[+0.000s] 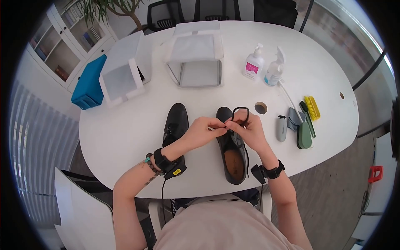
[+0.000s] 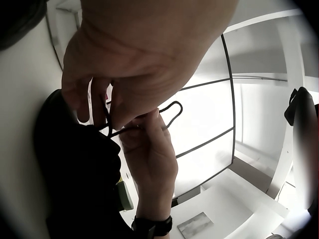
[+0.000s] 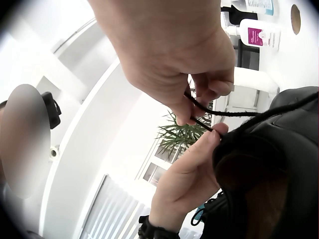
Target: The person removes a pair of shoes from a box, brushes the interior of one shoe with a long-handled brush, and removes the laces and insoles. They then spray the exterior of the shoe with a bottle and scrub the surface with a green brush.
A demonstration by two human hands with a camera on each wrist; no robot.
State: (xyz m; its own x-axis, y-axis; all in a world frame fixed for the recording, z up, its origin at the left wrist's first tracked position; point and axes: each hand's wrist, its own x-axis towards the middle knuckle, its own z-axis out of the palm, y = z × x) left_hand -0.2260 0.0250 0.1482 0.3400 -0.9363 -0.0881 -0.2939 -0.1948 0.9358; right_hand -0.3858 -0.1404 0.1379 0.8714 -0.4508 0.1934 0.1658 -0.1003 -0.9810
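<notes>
A black lace-up dress shoe [image 1: 234, 166] with a brown insole stands on the table, toe pointing away from me. Over its tongue my two hands meet. My right hand [image 1: 251, 132] pinches the black shoelace [image 3: 232, 114], which bows up in a loop above the fingers. Thumb and fingertips of my left hand [image 1: 202, 132] pinch the lace close to the shoe's throat. A loose lace end hangs down along the shoe's right side. The matching black shoe [image 1: 176, 118] stands to the left, partly hidden by my left forearm and wrist.
White boxes with clear windows [image 1: 196, 48] stand at the back, beside a teal case [image 1: 89, 81]. A pump bottle [image 1: 253, 64] and a spray bottle [image 1: 274, 71] are back right. Brushes [image 1: 311, 107], a grey cloth [image 1: 294, 118] and a grey-handled tool [image 1: 281, 129] lie right, near a table hole [image 1: 261, 108].
</notes>
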